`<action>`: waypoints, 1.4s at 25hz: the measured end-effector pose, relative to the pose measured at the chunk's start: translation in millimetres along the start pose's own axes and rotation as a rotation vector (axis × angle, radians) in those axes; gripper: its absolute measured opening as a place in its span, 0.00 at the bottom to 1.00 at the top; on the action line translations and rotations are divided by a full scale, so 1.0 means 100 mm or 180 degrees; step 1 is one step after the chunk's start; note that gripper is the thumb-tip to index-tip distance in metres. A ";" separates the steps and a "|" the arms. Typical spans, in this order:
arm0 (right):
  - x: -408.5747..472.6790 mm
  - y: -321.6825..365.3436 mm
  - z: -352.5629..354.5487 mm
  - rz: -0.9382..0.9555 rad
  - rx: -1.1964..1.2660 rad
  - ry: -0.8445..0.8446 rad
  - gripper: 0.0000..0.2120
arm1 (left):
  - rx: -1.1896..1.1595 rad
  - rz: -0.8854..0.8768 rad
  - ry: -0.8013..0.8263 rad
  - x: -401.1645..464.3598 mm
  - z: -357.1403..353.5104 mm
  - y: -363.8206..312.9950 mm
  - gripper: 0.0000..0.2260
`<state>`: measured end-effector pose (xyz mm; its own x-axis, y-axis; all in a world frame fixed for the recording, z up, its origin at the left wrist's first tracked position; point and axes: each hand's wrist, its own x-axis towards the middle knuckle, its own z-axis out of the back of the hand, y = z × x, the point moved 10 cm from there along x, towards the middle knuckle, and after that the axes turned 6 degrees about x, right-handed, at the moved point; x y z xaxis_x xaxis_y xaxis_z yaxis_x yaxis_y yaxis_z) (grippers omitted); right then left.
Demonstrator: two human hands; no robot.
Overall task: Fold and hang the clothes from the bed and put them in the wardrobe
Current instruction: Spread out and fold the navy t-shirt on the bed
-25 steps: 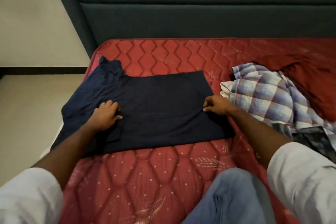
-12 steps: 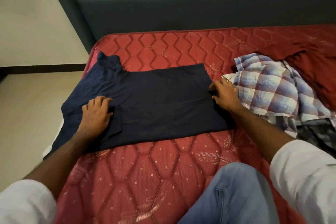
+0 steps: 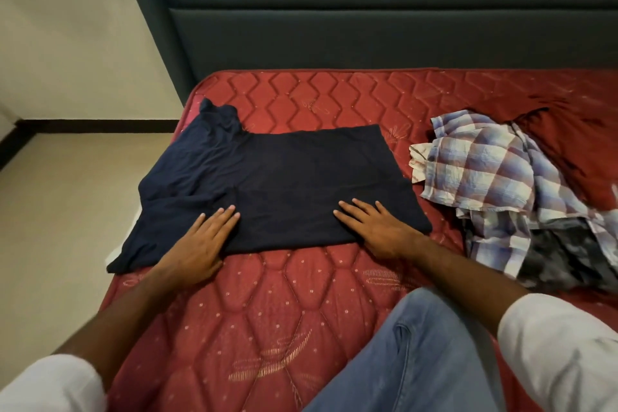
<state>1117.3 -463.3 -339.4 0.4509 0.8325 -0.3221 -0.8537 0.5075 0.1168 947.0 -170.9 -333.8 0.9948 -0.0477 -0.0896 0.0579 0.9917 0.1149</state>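
Once apart, hands (image 3: 197,244) nearer (flat).

A bed with a red quilted mattress (image 3: 301,328) stitched in a hexagon pattern fills the middle and lower part of the frame, with a dark teal padded headboard (image 3: 368,27) across the top. A dark navy, partly folded garment (image 3: 284,184) lies flat on the mattress left of centre, its left edge draping over the side of the bed. At the right a crumpled blue, white and maroon checked shirt (image 3: 485,170) lies on a grey mottled garment (image 3: 568,254), with a dark red cloth (image 3: 575,150) beyond them at the upper right.
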 end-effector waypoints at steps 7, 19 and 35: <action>-0.07 -0.09 -0.03 -0.0449 -0.0070 0.0409 0.52 | 0.0151 0.0629 0.0898 -0.08 -0.24 0.24 0.41; -0.75 0.13 -0.21 -0.0345 0.0068 0.1159 0.53 | 0.0228 0.0400 0.1571 -0.79 -0.15 -0.31 0.49; 0.45 -0.16 0.67 -0.0694 0.0471 0.0297 0.22 | -0.0059 0.0858 0.0797 0.36 0.50 0.32 0.21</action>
<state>1168.8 -418.8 -293.4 0.5880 0.6795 -0.4388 -0.6887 0.7051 0.1691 989.1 -147.3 -283.7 0.9227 0.2442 -0.2982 -0.2074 0.9667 0.1498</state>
